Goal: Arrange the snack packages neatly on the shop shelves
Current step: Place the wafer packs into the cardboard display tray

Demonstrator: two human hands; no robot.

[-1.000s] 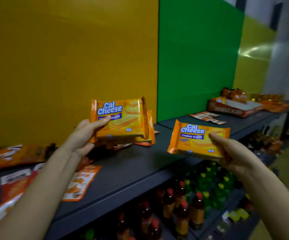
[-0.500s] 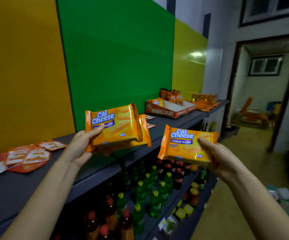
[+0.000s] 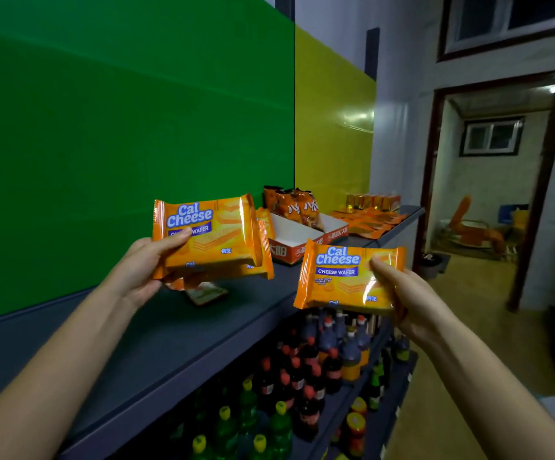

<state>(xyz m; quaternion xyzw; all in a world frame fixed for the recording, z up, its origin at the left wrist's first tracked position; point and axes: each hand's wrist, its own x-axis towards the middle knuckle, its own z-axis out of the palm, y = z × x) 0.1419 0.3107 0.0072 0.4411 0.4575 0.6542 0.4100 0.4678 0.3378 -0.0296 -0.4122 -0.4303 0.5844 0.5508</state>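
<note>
My left hand (image 3: 143,263) grips a small stack of orange Cal Cheese wafer packs (image 3: 216,237) by the left end, thumb over the front, held above the dark grey top shelf (image 3: 156,346). My right hand (image 3: 402,300) holds a single Cal Cheese wafer pack (image 3: 339,277) by its right end, out past the shelf's front edge and over the bottles below. Both packs face me, label upright.
Further along the shelf stand an open orange display box (image 3: 299,240) with snack bags (image 3: 297,204), flat orange packets (image 3: 369,217) and a gold row (image 3: 372,200). One flat packet (image 3: 206,293) lies under my left hand. Bottles (image 3: 302,370) fill lower shelves. A doorway (image 3: 488,194) opens at right.
The view has swung right along the shelf: the yellow panel and loose packets at left have left the frame, and the display box is nearer. Both hands keep their packs.
</note>
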